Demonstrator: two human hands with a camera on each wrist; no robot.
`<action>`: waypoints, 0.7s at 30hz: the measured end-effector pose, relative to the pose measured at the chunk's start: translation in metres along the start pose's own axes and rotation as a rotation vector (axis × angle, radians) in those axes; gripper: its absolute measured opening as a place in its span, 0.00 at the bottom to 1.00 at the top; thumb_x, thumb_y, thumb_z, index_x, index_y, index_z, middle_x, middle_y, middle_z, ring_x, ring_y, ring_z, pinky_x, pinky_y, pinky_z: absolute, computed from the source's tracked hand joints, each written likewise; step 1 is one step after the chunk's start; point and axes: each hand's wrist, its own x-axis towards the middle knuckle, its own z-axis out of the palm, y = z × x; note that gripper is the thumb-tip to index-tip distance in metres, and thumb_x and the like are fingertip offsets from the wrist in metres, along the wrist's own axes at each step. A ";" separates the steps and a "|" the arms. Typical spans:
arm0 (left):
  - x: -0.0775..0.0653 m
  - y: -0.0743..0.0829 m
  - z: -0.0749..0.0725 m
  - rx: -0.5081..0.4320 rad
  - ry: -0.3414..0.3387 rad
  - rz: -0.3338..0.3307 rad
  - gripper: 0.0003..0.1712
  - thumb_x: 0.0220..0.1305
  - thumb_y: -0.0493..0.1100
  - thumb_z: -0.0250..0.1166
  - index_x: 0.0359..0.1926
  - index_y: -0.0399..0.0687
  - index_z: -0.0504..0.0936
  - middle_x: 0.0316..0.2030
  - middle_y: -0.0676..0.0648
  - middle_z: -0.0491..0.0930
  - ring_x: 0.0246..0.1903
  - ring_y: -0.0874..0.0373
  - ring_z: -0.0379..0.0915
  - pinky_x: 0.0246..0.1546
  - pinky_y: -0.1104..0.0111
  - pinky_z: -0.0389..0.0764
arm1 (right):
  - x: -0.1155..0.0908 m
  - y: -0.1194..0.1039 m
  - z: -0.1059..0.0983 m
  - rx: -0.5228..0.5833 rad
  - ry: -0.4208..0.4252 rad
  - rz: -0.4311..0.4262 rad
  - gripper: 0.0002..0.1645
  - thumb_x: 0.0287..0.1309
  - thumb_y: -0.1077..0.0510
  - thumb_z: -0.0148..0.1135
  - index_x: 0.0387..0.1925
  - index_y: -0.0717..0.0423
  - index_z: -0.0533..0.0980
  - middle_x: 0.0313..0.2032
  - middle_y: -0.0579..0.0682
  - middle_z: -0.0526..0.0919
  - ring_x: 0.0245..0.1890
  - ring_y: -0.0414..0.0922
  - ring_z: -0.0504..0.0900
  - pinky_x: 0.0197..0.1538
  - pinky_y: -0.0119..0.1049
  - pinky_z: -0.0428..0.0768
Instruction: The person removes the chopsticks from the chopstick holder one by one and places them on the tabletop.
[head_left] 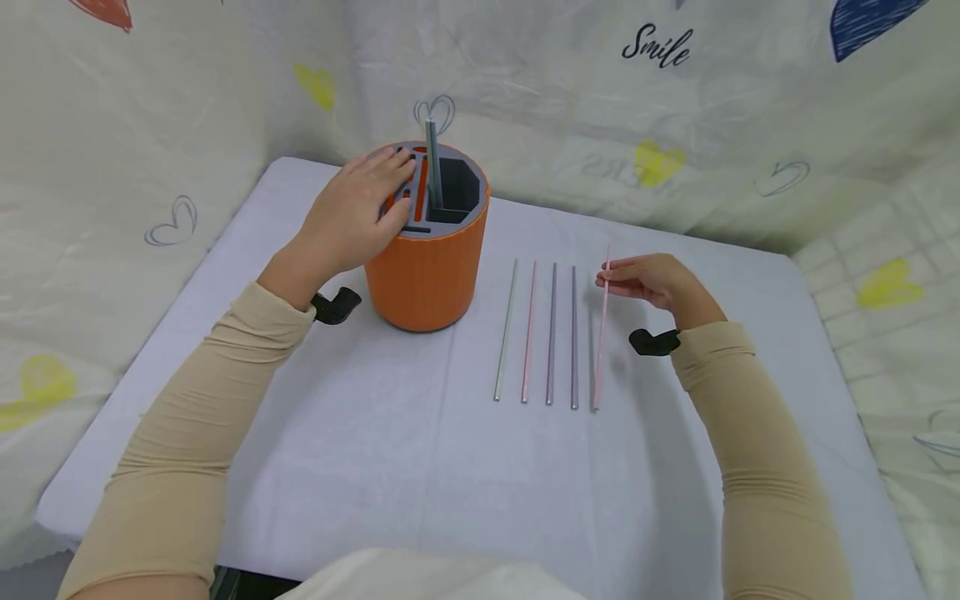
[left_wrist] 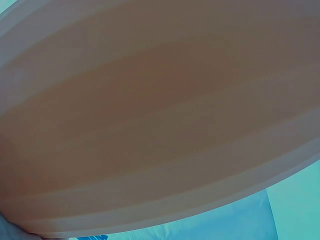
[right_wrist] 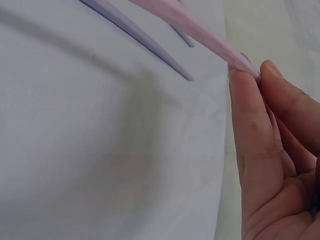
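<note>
My right hand pinches a pink chopstick near its far, thin end, between thumb and fingertips. In the right wrist view the pink chopstick slants above the white cloth, its tip at the fingertips. My left hand rests with fingers extended on the top of an orange utensil holder with a grey slotted lid. Grey-green sticks stand upright in the holder, beside its dark open compartment. The holder's ribbed wall fills the left wrist view.
Left of the pink chopstick lie a green chopstick, another pink one and two purple ones, side by side on the white table. A patterned curtain hangs behind the table and along its sides.
</note>
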 end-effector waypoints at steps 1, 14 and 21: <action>0.000 0.000 0.000 0.002 -0.001 -0.002 0.33 0.75 0.50 0.41 0.75 0.42 0.59 0.77 0.45 0.55 0.79 0.50 0.44 0.81 0.58 0.42 | 0.002 0.000 0.000 -0.012 0.003 0.010 0.05 0.62 0.68 0.62 0.35 0.57 0.81 0.29 0.48 0.90 0.32 0.41 0.90 0.42 0.30 0.88; 0.000 -0.001 0.001 0.009 -0.004 -0.004 0.33 0.75 0.50 0.40 0.76 0.42 0.59 0.77 0.45 0.55 0.79 0.50 0.44 0.81 0.57 0.42 | 0.021 0.015 0.001 0.001 0.028 0.069 0.11 0.62 0.70 0.62 0.28 0.56 0.83 0.26 0.47 0.89 0.30 0.39 0.90 0.40 0.29 0.88; 0.000 0.000 0.000 0.002 0.000 -0.006 0.33 0.75 0.50 0.40 0.76 0.43 0.59 0.77 0.45 0.55 0.79 0.50 0.44 0.81 0.57 0.42 | 0.022 0.019 0.007 -0.074 0.092 0.090 0.08 0.60 0.68 0.64 0.28 0.54 0.82 0.24 0.45 0.87 0.27 0.36 0.88 0.38 0.27 0.87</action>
